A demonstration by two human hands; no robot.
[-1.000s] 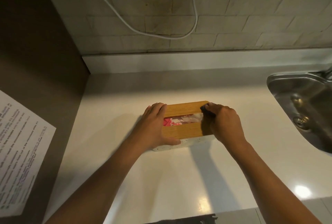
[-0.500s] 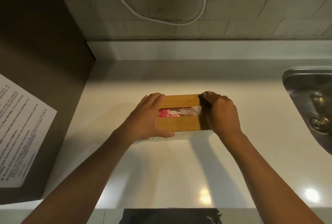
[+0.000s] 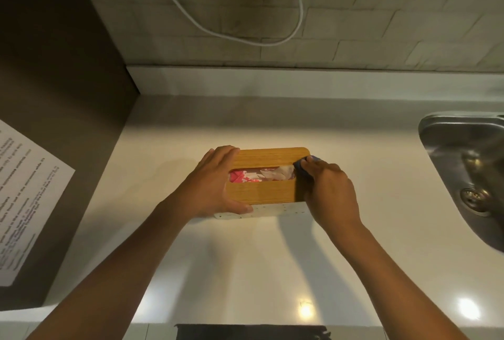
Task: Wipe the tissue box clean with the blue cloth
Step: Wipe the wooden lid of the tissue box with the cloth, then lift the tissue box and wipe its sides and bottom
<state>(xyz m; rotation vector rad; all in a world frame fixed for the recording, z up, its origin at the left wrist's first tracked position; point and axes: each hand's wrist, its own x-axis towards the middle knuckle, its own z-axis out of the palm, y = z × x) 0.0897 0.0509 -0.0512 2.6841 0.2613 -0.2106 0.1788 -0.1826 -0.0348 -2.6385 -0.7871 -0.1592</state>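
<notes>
White counter (image 3: pixel 245 257): tissue box (image 3: pixel 268 193) flat, long axis left-right.

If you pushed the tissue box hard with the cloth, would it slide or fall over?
Probably slide, not tip: the tissue box sits low and flat on a smooth, shiny counter. That may be why the left hand holds one end while the right hand rubs with the blue cloth.

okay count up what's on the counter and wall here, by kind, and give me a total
Tissue box: 1
Blue cloth: 1
Hands, left and right: 2
Sink: 1
Printed sheet: 1
White cable: 1
Total: 7
</notes>
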